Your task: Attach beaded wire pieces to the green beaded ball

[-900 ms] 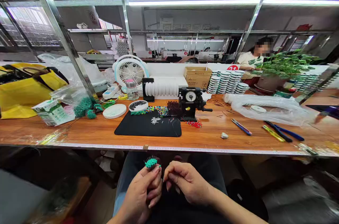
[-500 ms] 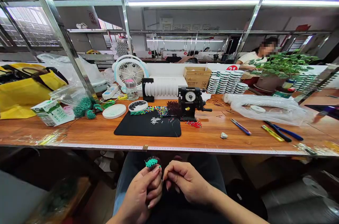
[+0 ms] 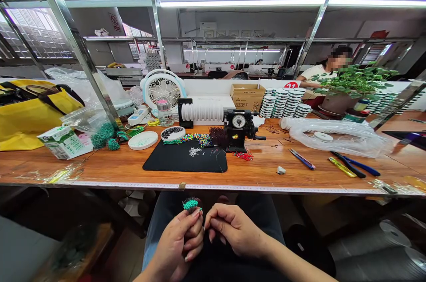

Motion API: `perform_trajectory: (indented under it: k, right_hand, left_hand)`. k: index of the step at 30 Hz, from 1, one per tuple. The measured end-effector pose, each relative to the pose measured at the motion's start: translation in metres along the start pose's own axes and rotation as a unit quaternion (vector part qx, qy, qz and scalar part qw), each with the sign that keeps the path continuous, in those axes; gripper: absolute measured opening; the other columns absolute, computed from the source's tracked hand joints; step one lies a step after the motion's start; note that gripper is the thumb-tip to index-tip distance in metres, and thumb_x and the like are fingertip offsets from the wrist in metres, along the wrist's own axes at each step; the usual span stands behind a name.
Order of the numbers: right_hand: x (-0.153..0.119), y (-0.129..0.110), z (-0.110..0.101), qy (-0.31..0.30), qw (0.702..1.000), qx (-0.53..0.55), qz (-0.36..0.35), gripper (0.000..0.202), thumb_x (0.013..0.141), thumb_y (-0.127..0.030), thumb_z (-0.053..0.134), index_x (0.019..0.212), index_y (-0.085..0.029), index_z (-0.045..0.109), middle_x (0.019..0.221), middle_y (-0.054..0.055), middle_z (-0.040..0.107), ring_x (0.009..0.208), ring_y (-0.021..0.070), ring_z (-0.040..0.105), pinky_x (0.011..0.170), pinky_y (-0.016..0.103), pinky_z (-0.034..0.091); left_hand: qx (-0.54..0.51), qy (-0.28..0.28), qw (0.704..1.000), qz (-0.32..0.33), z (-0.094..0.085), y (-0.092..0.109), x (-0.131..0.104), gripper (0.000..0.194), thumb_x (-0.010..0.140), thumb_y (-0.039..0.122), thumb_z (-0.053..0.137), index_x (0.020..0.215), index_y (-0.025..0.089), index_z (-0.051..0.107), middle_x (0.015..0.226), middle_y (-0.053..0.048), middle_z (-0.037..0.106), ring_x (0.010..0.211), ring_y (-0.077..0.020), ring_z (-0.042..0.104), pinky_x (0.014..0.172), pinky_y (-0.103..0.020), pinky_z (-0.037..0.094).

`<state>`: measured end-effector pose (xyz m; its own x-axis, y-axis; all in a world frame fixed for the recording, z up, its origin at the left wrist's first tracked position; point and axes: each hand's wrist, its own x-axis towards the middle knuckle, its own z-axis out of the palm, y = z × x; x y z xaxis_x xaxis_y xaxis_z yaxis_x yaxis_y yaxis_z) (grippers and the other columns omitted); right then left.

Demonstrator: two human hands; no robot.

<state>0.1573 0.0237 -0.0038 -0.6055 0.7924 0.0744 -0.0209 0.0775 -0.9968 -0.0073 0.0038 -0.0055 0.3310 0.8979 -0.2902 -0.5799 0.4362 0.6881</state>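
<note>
My left hand is closed around a bundle of thin dark wires topped with green beads, held upright above my lap. Just to its right, my right hand has its thumb and fingers pinched together; anything between the fingertips is too small to make out. The two hands are close together, below the table's front edge. Beyond them on the table lies a black mat with small white pieces and a few pins on it.
A black winding machine with a dial stands behind the mat, near multicoloured beads and a white lid. Blue-handled pliers, a yellow cutter and tweezers lie at right. A person sits across the table.
Both hands hold nearly the same pose, the green-beaded bundle still in my left. The person across the table has shifted slightly.
</note>
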Motion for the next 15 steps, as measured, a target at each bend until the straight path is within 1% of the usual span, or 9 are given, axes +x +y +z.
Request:
perform_trajectory:
  k: [5,12,15]
  right_hand:
    - [0.0026,-0.0003,-0.0008,0.003,1.000,0.002,-0.003,0.031,0.090,-0.041,0.046,0.081,-0.014,0.058,0.064,0.000,0.054,0.049,0.0071,0.039,0.047,0.020,0.031]
    - [0.0039,0.0057,-0.0014,0.015,1.000,0.011,0.005,0.034,0.087,-0.046,0.048,0.082,-0.014,0.058,0.062,0.000,0.054,0.046,0.0068,0.038,0.045,0.020,0.030]
    - [0.0042,0.0085,-0.0010,0.045,0.999,0.026,0.016,0.036,0.086,-0.048,0.049,0.082,-0.014,0.057,0.060,-0.001,0.053,0.043,0.0062,0.035,0.042,0.019,0.026]
  left_hand:
    - [0.005,0.004,1.000,-0.005,0.0022,0.0003,0.0003,0.031,0.074,0.031,0.069,0.068,0.018,0.042,0.049,0.011,0.024,0.037,-0.0012,0.012,0.030,-0.013,0.014]
    - [-0.001,-0.011,1.000,-0.003,0.0008,0.0006,-0.0003,0.029,0.077,0.029,0.066,0.067,0.018,0.041,0.049,0.010,0.022,0.038,-0.0019,0.011,0.031,-0.013,0.014]
    - [-0.001,-0.009,1.000,0.002,0.0001,0.0002,-0.0006,0.026,0.078,0.028,0.064,0.069,0.019,0.042,0.050,0.010,0.021,0.038,-0.0025,0.011,0.031,-0.013,0.014]
